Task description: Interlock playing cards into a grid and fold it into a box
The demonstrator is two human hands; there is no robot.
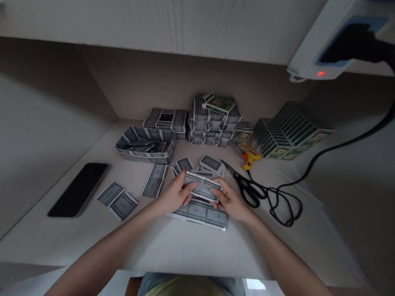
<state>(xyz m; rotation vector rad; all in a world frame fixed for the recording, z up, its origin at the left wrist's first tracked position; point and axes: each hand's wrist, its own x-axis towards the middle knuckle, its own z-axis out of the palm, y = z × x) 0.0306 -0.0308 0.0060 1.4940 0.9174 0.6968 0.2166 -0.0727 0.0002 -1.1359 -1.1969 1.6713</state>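
1. A desk nook, probably in a home or dormitory; the close, dim view leaves the wider room uncertain.
2. A pale desk (188, 250) sits between side panels, under a white overhead board (185, 24).
3. A power strip (310, 59) and a phone (77, 190) suit a personal desk.
4. Playing cards (123, 204), scissors (243, 181) and a yellow glue gun (251, 157) make it a small craft corner.
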